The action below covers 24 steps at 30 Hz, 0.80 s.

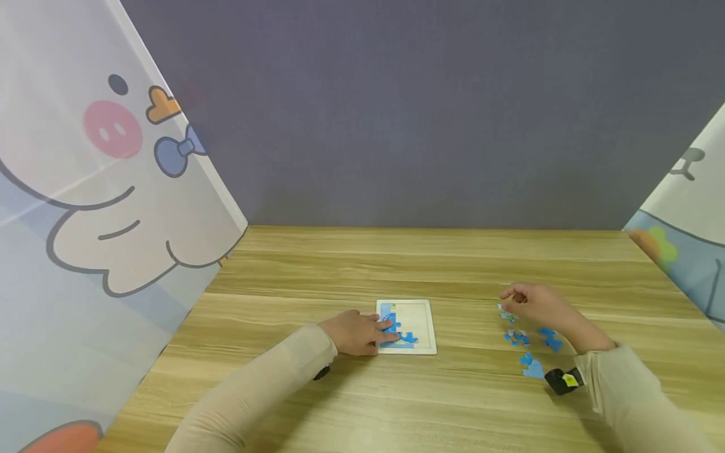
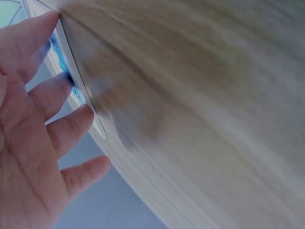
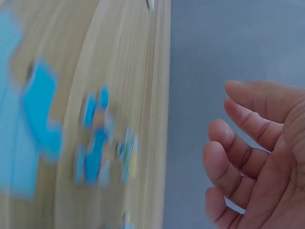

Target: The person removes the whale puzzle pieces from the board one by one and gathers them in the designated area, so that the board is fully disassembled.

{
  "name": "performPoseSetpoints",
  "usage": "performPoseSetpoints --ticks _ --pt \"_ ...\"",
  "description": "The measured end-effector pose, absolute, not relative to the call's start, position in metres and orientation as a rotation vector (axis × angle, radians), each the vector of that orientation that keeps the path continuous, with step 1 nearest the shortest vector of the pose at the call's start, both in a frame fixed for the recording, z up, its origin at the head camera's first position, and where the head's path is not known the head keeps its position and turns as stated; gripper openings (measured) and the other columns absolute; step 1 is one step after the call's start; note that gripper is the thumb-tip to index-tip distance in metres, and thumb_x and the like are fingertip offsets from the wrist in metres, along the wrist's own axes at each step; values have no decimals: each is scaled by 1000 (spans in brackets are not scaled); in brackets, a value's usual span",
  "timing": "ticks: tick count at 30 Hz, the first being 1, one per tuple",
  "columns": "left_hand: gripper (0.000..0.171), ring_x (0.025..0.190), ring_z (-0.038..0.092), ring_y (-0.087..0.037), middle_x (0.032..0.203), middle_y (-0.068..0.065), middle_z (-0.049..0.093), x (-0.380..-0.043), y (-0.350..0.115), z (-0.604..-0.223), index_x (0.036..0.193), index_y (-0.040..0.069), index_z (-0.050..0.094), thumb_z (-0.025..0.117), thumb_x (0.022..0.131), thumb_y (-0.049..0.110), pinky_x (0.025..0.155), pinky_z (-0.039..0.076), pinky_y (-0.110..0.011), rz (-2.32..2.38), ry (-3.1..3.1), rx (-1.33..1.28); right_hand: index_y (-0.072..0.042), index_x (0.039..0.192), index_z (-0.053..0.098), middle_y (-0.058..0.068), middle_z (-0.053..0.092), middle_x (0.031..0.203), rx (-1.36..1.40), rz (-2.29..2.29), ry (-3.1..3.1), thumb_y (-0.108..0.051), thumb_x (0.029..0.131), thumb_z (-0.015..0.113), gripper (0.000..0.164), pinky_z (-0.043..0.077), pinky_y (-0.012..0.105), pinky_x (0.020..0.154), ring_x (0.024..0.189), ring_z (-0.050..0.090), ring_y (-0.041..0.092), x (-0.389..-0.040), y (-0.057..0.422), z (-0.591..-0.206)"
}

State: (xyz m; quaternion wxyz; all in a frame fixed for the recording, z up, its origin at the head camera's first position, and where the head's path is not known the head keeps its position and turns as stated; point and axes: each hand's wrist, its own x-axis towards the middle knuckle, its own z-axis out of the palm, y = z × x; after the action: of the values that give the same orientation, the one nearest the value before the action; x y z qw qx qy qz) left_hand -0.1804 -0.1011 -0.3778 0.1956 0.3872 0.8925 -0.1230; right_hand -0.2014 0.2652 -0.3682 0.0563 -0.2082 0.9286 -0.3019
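In the head view a white square puzzle tray (image 1: 419, 318) lies on the table. Joined blue jigsaw pieces (image 1: 406, 344) fill its left side and lower part. My left hand (image 1: 357, 332) rests at the tray's left edge, its spread fingers touching the pieces there; the left wrist view shows its fingers (image 2: 71, 131) along the rim. Above the loose pieces at right hovers my right hand (image 1: 540, 307), fingers loosely bent with nothing between them. Nearest to it is a small jigsaw piece (image 1: 508, 316), partly beneath the fingertips.
More loose pieces lie nearer me: a multicoloured piece (image 1: 518, 338), a blue piece (image 1: 550, 340) and a light-blue piece (image 1: 531, 367). A grey panel (image 1: 430, 126) stands behind the wooden table (image 1: 317, 270), with cartoon-printed panels (image 1: 141, 239) at the sides.
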Motion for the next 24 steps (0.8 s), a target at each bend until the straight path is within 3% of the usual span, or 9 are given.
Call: performPoseSetpoints --ticks 10,18,24 --pt "55 138 32 -17 153 7 28 -181 -102 -379 149 31 34 55 98 31 105 37 -45 -307 2501 1071 -2 106 68 -9 54 77 -947 -721 2824 -14 87 69 23 37 24 51 57 41 3 -195 207 -361" --pt "55 138 33 -17 153 6 29 -181 -102 -380 150 28 34 54 98 32 104 39 -41 -352 2500 1095 -10 92 73 -9 57 72 -1311 -436 2962 -17 77 75 16 39 20 49 60 48 2 -196 169 -370" --pt "56 138 31 -16 154 6 28 -181 -101 -380 150 28 33 54 98 33 105 37 -41 -360 2501 1077 -11 90 74 -4 66 81 -1454 -332 2954 -20 77 75 16 48 26 57 68 59 7 -193 151 -374"
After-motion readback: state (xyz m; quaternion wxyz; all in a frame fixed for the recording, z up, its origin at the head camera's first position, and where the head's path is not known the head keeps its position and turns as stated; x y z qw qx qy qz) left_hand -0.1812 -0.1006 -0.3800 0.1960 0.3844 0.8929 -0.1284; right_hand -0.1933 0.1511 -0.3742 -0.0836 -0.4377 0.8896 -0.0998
